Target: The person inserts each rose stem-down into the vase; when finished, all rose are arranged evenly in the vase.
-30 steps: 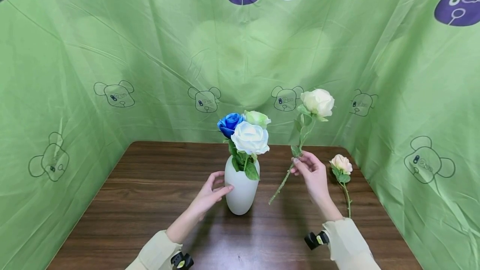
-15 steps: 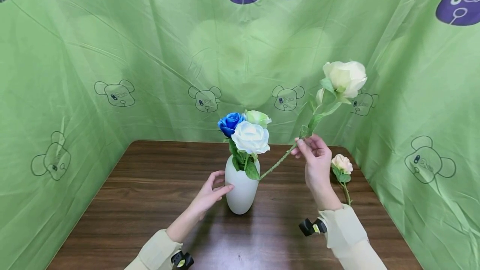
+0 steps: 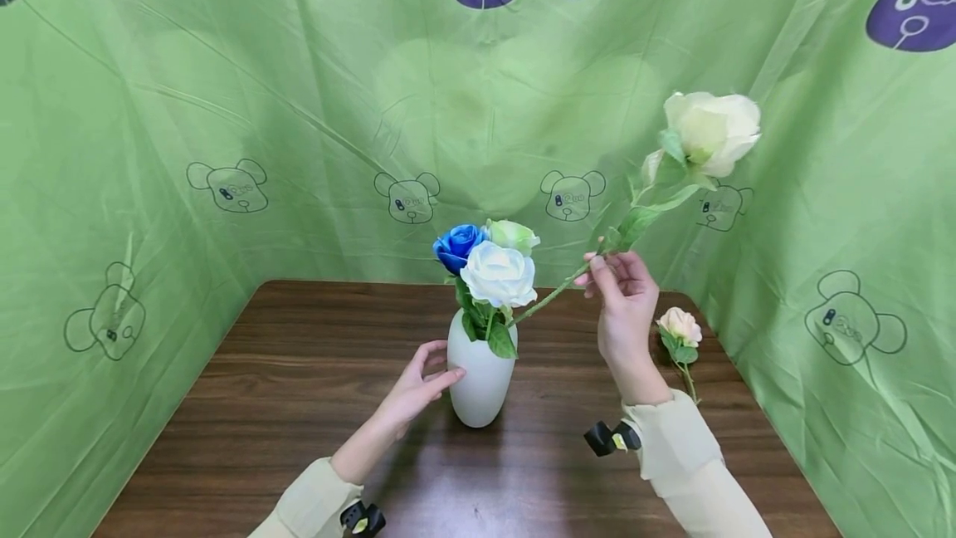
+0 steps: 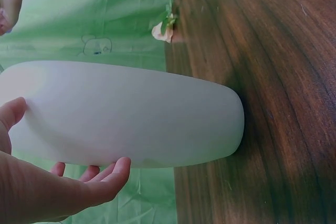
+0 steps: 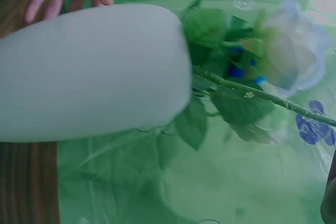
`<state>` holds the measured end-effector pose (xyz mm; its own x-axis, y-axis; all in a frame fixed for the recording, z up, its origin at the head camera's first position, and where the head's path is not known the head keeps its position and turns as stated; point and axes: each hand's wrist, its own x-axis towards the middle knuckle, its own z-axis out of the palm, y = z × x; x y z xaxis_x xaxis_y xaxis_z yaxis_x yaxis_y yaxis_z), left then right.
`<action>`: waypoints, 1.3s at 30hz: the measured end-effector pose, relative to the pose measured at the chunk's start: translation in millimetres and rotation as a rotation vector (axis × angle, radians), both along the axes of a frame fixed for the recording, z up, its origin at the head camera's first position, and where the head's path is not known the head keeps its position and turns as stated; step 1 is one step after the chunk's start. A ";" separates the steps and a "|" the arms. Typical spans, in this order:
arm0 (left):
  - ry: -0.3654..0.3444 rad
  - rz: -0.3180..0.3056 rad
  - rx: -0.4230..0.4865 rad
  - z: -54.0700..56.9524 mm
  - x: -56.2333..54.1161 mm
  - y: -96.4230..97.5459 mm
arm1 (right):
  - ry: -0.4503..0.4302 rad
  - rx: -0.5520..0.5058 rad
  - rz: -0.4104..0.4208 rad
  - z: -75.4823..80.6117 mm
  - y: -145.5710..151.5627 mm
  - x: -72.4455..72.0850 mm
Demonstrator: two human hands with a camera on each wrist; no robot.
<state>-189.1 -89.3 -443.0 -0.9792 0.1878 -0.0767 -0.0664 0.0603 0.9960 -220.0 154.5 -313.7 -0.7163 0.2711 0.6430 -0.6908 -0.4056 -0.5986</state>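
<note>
A white vase (image 3: pixel 481 384) stands upright on the table, holding a blue rose (image 3: pixel 457 249), a pale blue-white rose (image 3: pixel 499 274) and a pale green rose (image 3: pixel 512 237). My left hand (image 3: pixel 417 387) steadies the vase from its left side, thumb in front; the left wrist view shows its fingers (image 4: pixel 113 182) along the wall. With thumb and fingers, my right hand (image 3: pixel 627 305) pinches the stem of a cream rose (image 3: pixel 713 131), its bloom leaning up and right. In the right wrist view, that rose's stem (image 5: pixel 262 95) slants to the vase mouth, its tip among the leaves.
A pale pink rose (image 3: pixel 680 327) lies at the right side of the brown wooden table (image 3: pixel 299 372). Green printed cloth (image 3: pixel 314 106) hangs behind the table and along both sides. A small black camera sits on each wrist.
My right hand has risen, tilting the cream rose further right and bringing its stem's lower end left and up to the vase mouth. The left hand and vase have stayed put.
</note>
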 end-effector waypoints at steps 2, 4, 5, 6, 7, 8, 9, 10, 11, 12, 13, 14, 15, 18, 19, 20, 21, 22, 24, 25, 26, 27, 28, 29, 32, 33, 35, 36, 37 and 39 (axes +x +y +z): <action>-0.001 0.001 0.002 -0.6 0.0 0.2 | 0.001 0.041 0.006 -5.0 -4.7 -0.7; -0.006 0.003 0.008 -0.8 -0.2 0.3 | -0.004 0.103 0.007 -10.5 -9.7 -0.7; -0.007 0.003 0.012 -0.4 -0.2 0.3 | -0.012 0.146 -0.001 -13.4 -12.2 -0.5; -0.009 0.003 0.017 0.6 0.0 0.3 | -0.023 0.193 -0.013 -16.3 -14.8 -0.1; -0.012 0.002 0.023 2.1 0.4 0.4 | -0.035 0.243 -0.028 -19.0 -17.6 0.3; -0.014 0.001 0.026 4.4 1.1 0.5 | -0.049 0.290 -0.047 -21.2 -20.6 1.5; -0.014 -0.001 0.027 7.8 2.7 0.9 | -0.061 0.340 -0.073 -23.0 -23.9 3.2; -0.012 -0.004 0.027 11.5 4.4 1.4 | -0.073 0.385 -0.096 -23.8 -27.3 5.4; -0.012 -0.006 0.027 15.0 6.2 1.9 | -0.088 0.419 -0.116 -24.5 -30.8 7.8; -0.013 -0.007 0.025 18.6 8.0 2.4 | -0.099 0.452 -0.136 -25.6 -33.8 10.0; -0.014 -0.008 0.021 21.9 9.7 3.0 | -0.111 0.477 -0.155 -26.3 -36.7 12.2; -0.014 -0.007 0.016 24.7 11.2 3.5 | -0.123 0.498 -0.171 -27.3 -39.2 14.5; -0.015 -0.006 0.013 26.9 12.5 4.0 | -0.135 0.521 -0.186 -28.6 -41.2 16.2; -0.019 -0.005 0.021 27.9 13.3 3.8 | -0.176 0.569 -0.215 -36.5 -45.1 17.6; -0.018 -0.006 0.021 27.6 13.2 3.8 | -0.182 0.578 -0.219 -42.3 -45.4 15.2; -0.016 -0.007 0.024 26.3 12.5 3.5 | -0.189 0.592 -0.227 -44.9 -46.6 15.2; -0.011 -0.007 0.023 21.9 10.5 2.9 | -0.195 0.605 -0.234 -50.8 -47.2 12.7; -0.008 -0.006 0.022 17.6 8.5 2.4 | -0.199 0.617 -0.240 -56.9 -47.8 10.3; -0.008 0.002 0.008 9.2 4.5 1.9 | -0.205 0.653 -0.264 -67.9 -48.7 6.1; -0.006 0.003 0.004 5.5 2.8 1.5 | -0.207 0.673 -0.281 -72.7 -48.9 4.6; -0.005 0.005 0.001 1.4 0.9 1.1 | -0.210 0.701 -0.301 -73.8 -49.7 5.6; -0.003 0.006 -0.004 -1.8 -0.5 0.8 | -0.206 0.730 -0.320 -77.8 -49.0 4.0; -0.005 0.007 -0.005 -2.3 -0.7 0.9 | -0.195 0.763 -0.344 -78.1 -48.6 4.6; -0.005 0.007 -0.005 -2.6 -0.8 0.8 | -0.183 0.795 -0.367 -77.3 -47.9 5.3; -0.001 0.002 0.000 -2.4 -0.9 0.7 | -0.126 0.853 -0.424 -72.2 -43.8 5.8; -0.001 0.003 0.001 -2.2 -0.9 0.7 | -0.112 0.858 -0.436 -69.6 -42.2 5.7; -0.005 0.006 0.003 -0.9 -0.8 0.7 | -0.100 0.847 -0.446 -63.8 -39.2 5.2; -0.002 0.003 0.001 -0.7 -0.9 0.6 | -0.108 0.825 -0.444 -60.7 -37.9 5.1; -0.005 0.004 0.001 -0.4 -0.9 0.6 | -0.123 0.796 -0.438 -57.6 -36.9 4.8; -0.011 0.009 -0.001 -0.1 -0.8 0.7 | -0.168 0.719 -0.415 -51.9 -35.7 2.9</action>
<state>-189.9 -88.5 -443.1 -0.9800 0.1785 -0.0877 -0.0780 0.0607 0.9951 -217.1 118.9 -365.6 -0.7503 0.0990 0.6537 -0.5787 0.3799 -0.7217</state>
